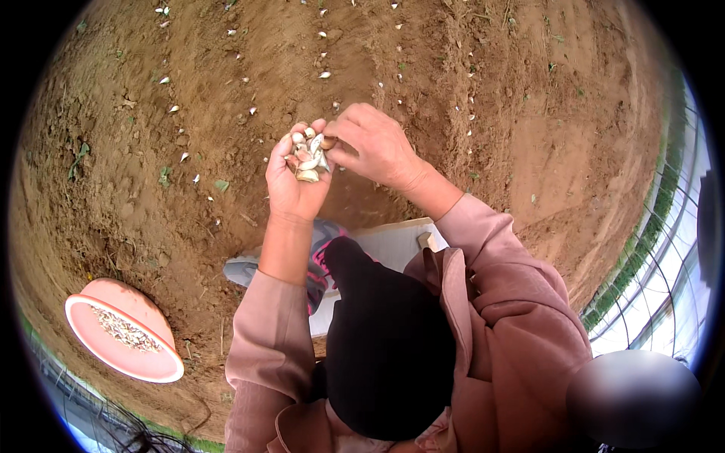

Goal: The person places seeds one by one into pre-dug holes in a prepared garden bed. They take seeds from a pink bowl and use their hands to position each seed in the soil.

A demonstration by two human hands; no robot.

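Note:
My left hand [293,185] is cupped palm up around a small heap of pale garlic cloves [308,160]. From the right, my right hand [375,143] reaches over the edge of that heap. Its thumb and forefinger are pinched together at a garlic clove beside the left fingertips, and the fingers partly cover it. Both hands are held above the brown soil [204,121], where single white cloves lie spaced out in rows.
A pink basin [124,295] holding many more cloves stands on the soil at the lower left. Below my hands are a grey shoe with pink laces [326,253] and a pale board [389,241]. Wire mesh [649,264] runs along the right edge.

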